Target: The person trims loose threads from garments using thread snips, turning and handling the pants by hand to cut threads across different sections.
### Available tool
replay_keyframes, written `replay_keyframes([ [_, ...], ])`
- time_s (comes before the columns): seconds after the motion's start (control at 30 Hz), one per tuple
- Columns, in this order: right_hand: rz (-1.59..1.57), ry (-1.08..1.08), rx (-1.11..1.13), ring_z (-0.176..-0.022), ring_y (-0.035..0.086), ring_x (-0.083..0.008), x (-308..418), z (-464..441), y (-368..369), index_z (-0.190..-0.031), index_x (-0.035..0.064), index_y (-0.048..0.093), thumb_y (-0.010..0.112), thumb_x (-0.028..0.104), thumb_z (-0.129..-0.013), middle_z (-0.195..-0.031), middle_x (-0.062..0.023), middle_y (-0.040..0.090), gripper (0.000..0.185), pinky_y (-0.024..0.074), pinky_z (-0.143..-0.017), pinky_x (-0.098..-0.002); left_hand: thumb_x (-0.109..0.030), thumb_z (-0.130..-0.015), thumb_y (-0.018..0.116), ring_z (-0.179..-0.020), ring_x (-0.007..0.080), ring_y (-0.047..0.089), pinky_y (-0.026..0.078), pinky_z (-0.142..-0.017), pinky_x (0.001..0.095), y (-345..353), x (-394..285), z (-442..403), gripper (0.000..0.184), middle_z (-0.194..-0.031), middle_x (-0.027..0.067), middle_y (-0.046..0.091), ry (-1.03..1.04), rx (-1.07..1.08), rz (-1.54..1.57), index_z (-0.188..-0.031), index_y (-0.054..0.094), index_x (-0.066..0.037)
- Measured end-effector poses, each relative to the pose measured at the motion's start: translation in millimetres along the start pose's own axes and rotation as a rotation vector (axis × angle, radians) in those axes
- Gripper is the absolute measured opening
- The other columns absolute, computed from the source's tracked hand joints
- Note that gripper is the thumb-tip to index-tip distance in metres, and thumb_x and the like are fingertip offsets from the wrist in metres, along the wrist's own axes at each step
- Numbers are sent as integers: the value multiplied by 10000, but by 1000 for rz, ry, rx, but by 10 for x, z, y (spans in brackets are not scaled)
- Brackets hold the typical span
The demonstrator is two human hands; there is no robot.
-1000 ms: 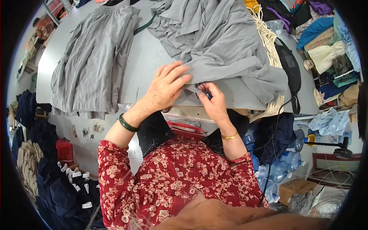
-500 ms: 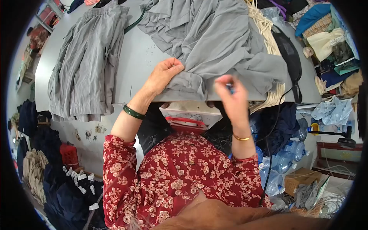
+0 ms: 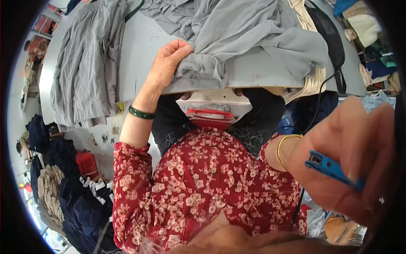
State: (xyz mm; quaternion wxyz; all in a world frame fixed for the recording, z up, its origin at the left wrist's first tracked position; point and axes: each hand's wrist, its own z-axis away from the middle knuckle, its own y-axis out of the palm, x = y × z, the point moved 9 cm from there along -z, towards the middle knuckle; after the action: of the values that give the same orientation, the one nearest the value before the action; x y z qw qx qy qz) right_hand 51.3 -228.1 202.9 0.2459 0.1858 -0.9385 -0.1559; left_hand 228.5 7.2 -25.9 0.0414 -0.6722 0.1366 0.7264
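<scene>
From my remote seat I see the right hand has swung up from the table towards the camera, fingers curled around a blue tool (a little blurred). That leaves only the left hand at the grey cloth, fingertips pinched on its edge on the tabletop.

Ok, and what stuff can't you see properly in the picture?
All in the head view:
- Blue tool: one end is hidden by the fingers of the right hand.
- Gray cloth in the middle: its far part is cut off by the top edge.
- Gray garment on the left: also cut off by the top edge.
- Dotted marks on the table: too small to read.
</scene>
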Motion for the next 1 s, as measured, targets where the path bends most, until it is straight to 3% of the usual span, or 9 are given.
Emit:
replay_keyframes([
  [0.67,74,-117,-101,-867,446,19,278,59,-98,-735,248,714,688,253,-808,-770,162,572,78,313,-667,-186,-163,-918,601,-712,32,523,425,-663,184,3,-94,42,116,-807,-35,606,51,-6,-15,-899,619,-50],
  [0.8,34,-172,-170,-890,437,3,392,153,-219,-729,257,723,687,249,-810,-764,157,566,89,296,-679,-191,-151,-918,599,-714,30,523,427,-663,186,41,-108,72,104,-816,-33,609,58,9,36,-899,617,-50],
  [0.9,-516,196,52,-749,502,-63,59,150,-137,-740,199,679,614,178,-851,-754,66,567,130,389,-616,-243,-145,-917,602,-716,29,527,434,-657,186,-39,-113,63,101,-818,-32,611,104,8,51,-910,613,-44],
  [0.93,-786,400,189,-661,520,-104,-277,170,-78,-723,136,636,567,166,-873,-789,-7,598,167,414,-582,-256,-142,-916,604,-716,28,530,440,-653,184,-36,-116,74,103,-817,-30,612,108,17,67,-917,610,-39],
  [0.97,-411,420,35,-689,533,-113,-495,313,-200,-821,106,626,586,116,-861,-834,-20,598,57,428,-597,-254,-140,-915,607,-716,28,532,446,-649,183,-25,-116,78,106,-817,-27,612,114,28,84,-923,607,-34],
  [1.0,30,508,-90,-716,545,-121,-699,499,-339,-918,76,615,605,67,-849,-880,-33,598,70,441,-612,-253,-141,-915,606,-715,24,526,444,-652,181,-38,-98,74,108,-817,-31,608,116,28,81,-926,607,-34],
])
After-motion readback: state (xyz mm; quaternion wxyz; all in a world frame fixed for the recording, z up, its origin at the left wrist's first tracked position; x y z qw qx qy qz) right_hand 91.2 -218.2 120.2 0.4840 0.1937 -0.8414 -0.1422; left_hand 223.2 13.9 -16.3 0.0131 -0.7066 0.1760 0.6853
